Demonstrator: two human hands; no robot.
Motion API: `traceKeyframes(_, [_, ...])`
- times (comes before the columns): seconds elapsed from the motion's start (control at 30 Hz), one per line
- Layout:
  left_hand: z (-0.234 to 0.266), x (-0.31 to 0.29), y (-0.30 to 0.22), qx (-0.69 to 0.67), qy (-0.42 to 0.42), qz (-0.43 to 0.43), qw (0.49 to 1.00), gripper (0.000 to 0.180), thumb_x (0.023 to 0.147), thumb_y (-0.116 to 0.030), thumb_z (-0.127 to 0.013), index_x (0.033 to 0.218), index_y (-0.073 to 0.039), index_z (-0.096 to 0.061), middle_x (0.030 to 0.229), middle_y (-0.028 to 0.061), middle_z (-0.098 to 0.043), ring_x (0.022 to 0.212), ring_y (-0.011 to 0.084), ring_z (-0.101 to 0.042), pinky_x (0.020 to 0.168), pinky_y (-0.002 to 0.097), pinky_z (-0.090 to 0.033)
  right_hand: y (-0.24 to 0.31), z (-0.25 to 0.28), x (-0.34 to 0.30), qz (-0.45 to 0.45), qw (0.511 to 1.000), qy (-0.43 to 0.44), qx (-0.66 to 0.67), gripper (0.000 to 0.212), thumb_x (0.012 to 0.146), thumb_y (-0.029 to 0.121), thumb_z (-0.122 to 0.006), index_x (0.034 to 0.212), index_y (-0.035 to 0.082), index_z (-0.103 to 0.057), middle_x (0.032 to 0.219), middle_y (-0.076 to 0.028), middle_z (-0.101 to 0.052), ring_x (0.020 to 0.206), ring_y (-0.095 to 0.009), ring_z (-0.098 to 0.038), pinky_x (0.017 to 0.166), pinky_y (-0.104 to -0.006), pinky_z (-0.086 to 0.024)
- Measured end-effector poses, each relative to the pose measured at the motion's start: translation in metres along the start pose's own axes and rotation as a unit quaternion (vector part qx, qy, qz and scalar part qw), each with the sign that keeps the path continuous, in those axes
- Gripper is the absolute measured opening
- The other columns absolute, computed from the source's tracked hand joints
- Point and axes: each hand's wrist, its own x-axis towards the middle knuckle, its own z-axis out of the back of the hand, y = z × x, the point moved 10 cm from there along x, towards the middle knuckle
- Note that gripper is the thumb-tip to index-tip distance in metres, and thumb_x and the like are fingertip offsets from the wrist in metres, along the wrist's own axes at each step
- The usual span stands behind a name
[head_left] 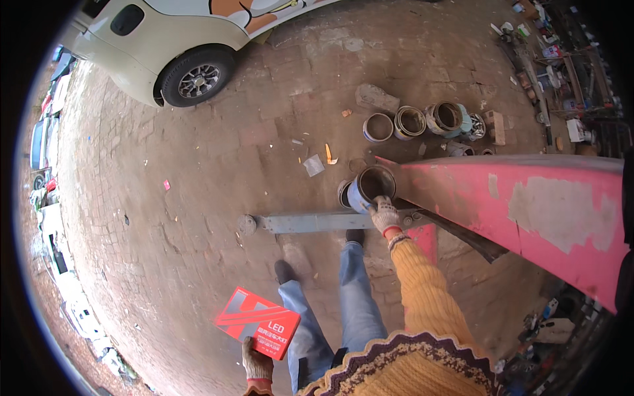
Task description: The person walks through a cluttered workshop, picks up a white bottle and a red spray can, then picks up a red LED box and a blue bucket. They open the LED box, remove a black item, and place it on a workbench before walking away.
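Head view, looking down on a brick-paved yard. The gloved left hand [256,360] pinches a flat red box [259,323] by its lower edge, out beside the left leg. Gripped so near one edge, the box could tip or slip if the fingers loosen. The gloved right hand [384,216] grips the near rim of a blue can [358,198], which sits in front of the person, tilted, at the tip of a pink metal beam [528,198]. Whether the can is off its support, I cannot tell. A one-sided rim hold could let it swing and spill any contents, or knock the smaller can [343,194] just left. The grey metal bar [310,223] by the feet is a trip hazard.
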Motion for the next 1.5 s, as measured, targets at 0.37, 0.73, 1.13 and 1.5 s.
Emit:
traceKeyframes(0.37, [-0.045, -0.013, 0.103, 0.049, -0.033, 0.004, 0.998, 0.049, 0.085, -0.022, -0.07, 0.129, -0.008, -0.052, 0.12, 0.0119, -0.064, 0.111, 0.0317, -0.063, 0.097, 0.0492, -0.053, -0.066, -0.016, 0.234, -0.064, 0.996, -0.031, 0.054, 0.07, 0.087, 0.035, -0.074, 0.146, 0.013, -0.044, 0.15, -0.023, -0.045, 0.136, -0.044, -0.046, 0.109, -0.048, -0.045])
traceKeyframes(0.73, [-0.059, -0.037, 0.114, -0.021, 0.045, -0.028, 0.998, 0.068, 0.081, -0.006, -0.066, 0.145, -0.001, -0.043, 0.127, 0.0153, -0.059, 0.118, 0.031, -0.06, 0.101, 0.0455, -0.052, 0.011, -0.158, -0.13, -0.097, 0.856, 0.383, 0.333, 0.074, 0.095, 0.047, -0.068, 0.153, 0.008, -0.041, 0.148, -0.012, -0.055, 0.134, -0.026, -0.055, 0.107, -0.0381, -0.046])
traceKeyframes(1.13, [0.089, -0.07, 0.06, -0.032, 0.04, -0.083, 0.995, 0.051, 0.093, -0.01, -0.066, 0.14, -0.005, -0.047, 0.116, 0.0088, -0.063, 0.097, 0.0173, -0.066, 0.083, 0.0337, -0.06, 0.246, -0.062, -0.439, -0.016, 0.881, 0.434, 0.187, 0.097, 0.08, 0.061, -0.078, 0.15, 0.003, -0.044, 0.137, -0.029, -0.057, 0.129, -0.04, -0.055, 0.105, -0.0417, -0.047])
traceKeyframes(1.5, [0.28, -0.162, -0.059, -0.072, 0.13, -0.273, 0.95, 0.05, 0.087, -0.007, -0.068, 0.134, -0.005, -0.052, 0.121, 0.0054, -0.063, 0.109, 0.0188, -0.063, 0.095, 0.0363, -0.051, 0.49, 0.014, -0.673, 0.561, 0.766, 0.279, 0.147, 0.081, 0.076, 0.036, -0.085, 0.142, 0.003, -0.05, 0.129, -0.022, -0.055, 0.117, -0.038, -0.056, 0.1, -0.046, -0.048])
